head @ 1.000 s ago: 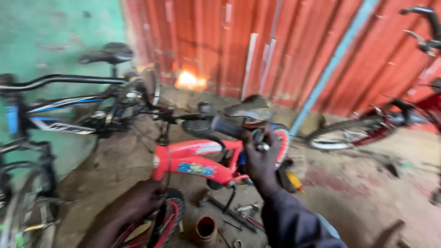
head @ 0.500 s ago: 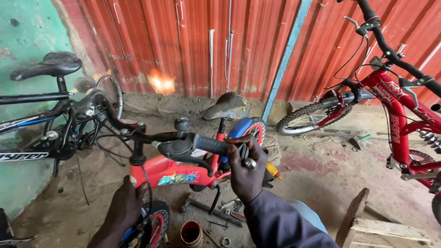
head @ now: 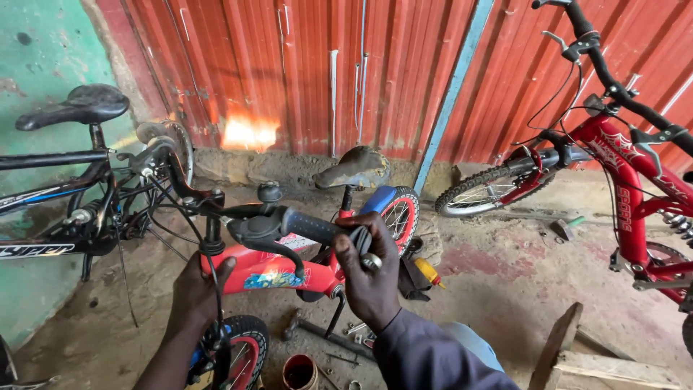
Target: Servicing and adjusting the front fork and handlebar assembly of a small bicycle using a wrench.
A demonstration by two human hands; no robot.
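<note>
- Centrally, low in the frame, the black handlebar grip of a small red bicycle is clasped at its end by the right hand, fingers closed around it.
- Lower left, the bicycle's stem is gripped by the left hand.
- A black bicycle is seen at left, a larger red bicycle at right.
- A small red can is seen at the bottom edge.

On my left I see a black bicycle leaning by the green wall. A larger red bicycle stands on the right before the red corrugated wall. A small rusty can and scattered tools lie on the dirt floor, with a wooden frame lower right.
</note>
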